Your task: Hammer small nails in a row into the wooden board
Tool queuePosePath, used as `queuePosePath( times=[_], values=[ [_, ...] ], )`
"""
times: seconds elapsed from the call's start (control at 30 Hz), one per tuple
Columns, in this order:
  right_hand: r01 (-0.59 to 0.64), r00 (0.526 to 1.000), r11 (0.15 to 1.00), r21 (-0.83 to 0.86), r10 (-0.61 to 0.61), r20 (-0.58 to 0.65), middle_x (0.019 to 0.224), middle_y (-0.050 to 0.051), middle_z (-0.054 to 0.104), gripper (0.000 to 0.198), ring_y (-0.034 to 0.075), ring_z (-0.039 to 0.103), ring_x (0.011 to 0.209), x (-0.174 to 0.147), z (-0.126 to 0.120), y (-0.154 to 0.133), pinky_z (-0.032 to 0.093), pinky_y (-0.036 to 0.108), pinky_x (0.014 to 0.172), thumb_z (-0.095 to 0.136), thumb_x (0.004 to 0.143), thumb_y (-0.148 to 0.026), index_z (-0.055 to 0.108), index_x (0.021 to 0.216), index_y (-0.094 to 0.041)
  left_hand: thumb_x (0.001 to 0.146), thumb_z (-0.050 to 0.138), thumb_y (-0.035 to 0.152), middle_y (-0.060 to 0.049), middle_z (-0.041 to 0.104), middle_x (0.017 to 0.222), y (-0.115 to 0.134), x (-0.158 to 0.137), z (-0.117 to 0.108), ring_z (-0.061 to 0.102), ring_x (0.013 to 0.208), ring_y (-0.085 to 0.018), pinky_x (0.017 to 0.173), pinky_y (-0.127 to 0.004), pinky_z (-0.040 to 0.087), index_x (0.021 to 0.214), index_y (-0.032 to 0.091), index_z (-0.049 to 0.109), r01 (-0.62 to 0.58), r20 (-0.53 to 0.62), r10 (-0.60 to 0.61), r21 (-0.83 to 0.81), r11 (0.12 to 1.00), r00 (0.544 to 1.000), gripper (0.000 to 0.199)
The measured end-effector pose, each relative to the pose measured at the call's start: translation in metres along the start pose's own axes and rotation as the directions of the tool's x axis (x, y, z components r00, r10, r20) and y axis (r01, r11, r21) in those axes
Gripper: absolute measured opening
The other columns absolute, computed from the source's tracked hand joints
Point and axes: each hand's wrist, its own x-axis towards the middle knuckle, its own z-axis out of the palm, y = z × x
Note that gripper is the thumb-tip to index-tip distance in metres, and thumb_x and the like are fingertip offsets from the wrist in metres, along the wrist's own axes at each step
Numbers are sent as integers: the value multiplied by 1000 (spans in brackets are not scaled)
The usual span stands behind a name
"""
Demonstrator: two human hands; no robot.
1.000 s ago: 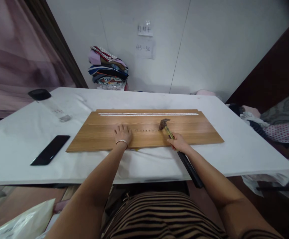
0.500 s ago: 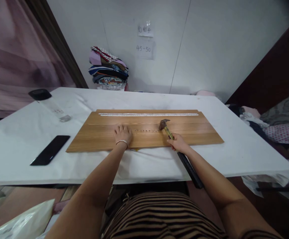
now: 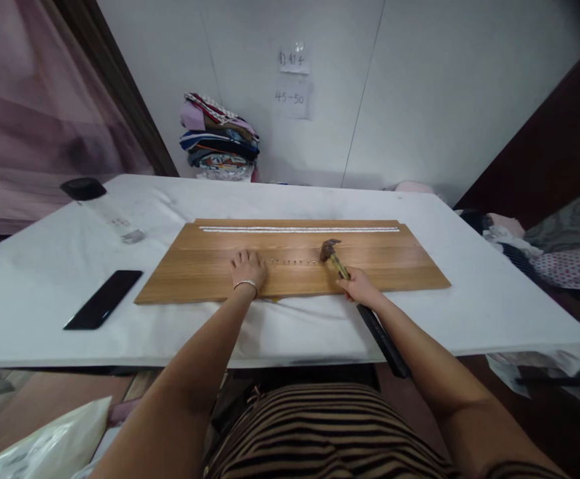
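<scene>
A wide wooden board (image 3: 200,266) lies on the white-covered table. Along its middle runs a row of several small nails (image 3: 294,262). My left hand (image 3: 248,268) rests flat on the board with fingers spread, just left of the nails. With my right hand (image 3: 358,285) I grip a claw hammer (image 3: 340,267) by its handle, near the board's front edge. The rusty hammer head is at the right end of the nail row; whether it touches the board I cannot tell. The handle's black grip points down toward my body.
Two white strips (image 3: 300,230) lie along the board's far side. On the table (image 3: 250,346), a black phone (image 3: 104,299) and a clear bottle with a black cap (image 3: 84,189) are at the left. Folded clothes (image 3: 220,136) are stacked by the wall.
Both hands and the hammer hold the same places on the board. The whole view has shifted very slightly.
</scene>
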Motion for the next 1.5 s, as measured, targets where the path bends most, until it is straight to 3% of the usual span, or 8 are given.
queuePosePath(
  times=[0.57, 0.93, 1.5],
  values=[
    [-7, 1000, 1000, -15, 7, -9, 38, -9, 47, 16, 11, 44, 31, 0, 2, 7, 33, 19, 36, 58, 83, -15, 45, 76, -23, 99, 34, 33, -15, 56, 148, 0, -4, 0, 44, 139, -32, 112, -50, 35, 128, 18, 66, -3, -3, 3, 32, 999, 1000, 46],
    [-22, 1000, 1000, -15, 22, -10, 39, -9, 47, 14, 11, 45, 33, -5, 1, 4, 34, 20, 38, 60, 81, -19, 46, 77, -23, 98, 37, 55, -16, 50, 154, -1, -4, -1, 39, 144, -33, 116, -50, 32, 134, 18, 63, -7, 40, 7, 11, 1000, 999, 57],
    [-25, 1000, 1000, -7, 25, -18, 38, -9, 48, 20, 11, 43, 32, -2, 1, 3, 33, 20, 38, 61, 83, -15, 44, 75, -23, 96, 35, 53, -18, 50, 153, -1, -1, -1, 38, 144, -35, 116, -52, 32, 136, 18, 61, -16, 37, 15, 24, 1000, 999, 59]
  ],
)
